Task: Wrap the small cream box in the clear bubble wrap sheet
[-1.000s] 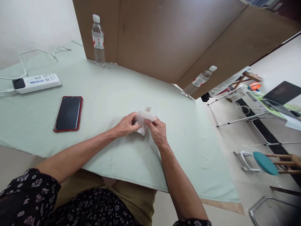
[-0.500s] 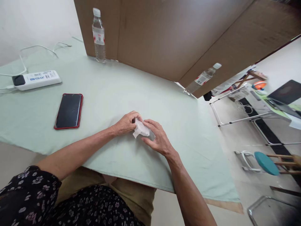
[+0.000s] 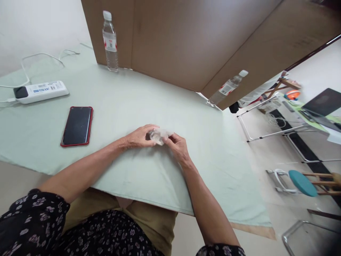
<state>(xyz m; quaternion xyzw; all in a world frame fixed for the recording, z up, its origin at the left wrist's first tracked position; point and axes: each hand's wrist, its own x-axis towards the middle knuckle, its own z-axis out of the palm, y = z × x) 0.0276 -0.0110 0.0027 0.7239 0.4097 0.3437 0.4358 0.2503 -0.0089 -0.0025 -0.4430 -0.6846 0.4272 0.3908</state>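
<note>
Between my hands, over the middle of the table near its front, is a small clear plastic-looking piece [image 3: 156, 137], glossy and uneven; its exact kind does not show. My left hand [image 3: 141, 136] curves around its left side, thumb in front and fingers behind. A whitish translucent film or wrapper [image 3: 166, 132] lies along its upper right, blurred by motion. My right hand [image 3: 178, 145] pinches this film between thumb and fingers. The fingers hide part of both.
A phone in a red case [image 3: 77, 126] and a white cabled device [image 3: 42, 91] lie on the green tablecloth [image 3: 128, 96] at left. Two water bottles, one left [image 3: 110, 42] and one right [image 3: 228, 88], stand by a cardboard panel [image 3: 170, 39]. A teal stool [image 3: 302, 183] is right.
My right hand has moved up and closed from a looser hold into a pinch on the whitish film. The film has shifted right, baring the clear piece at my left hand.
</note>
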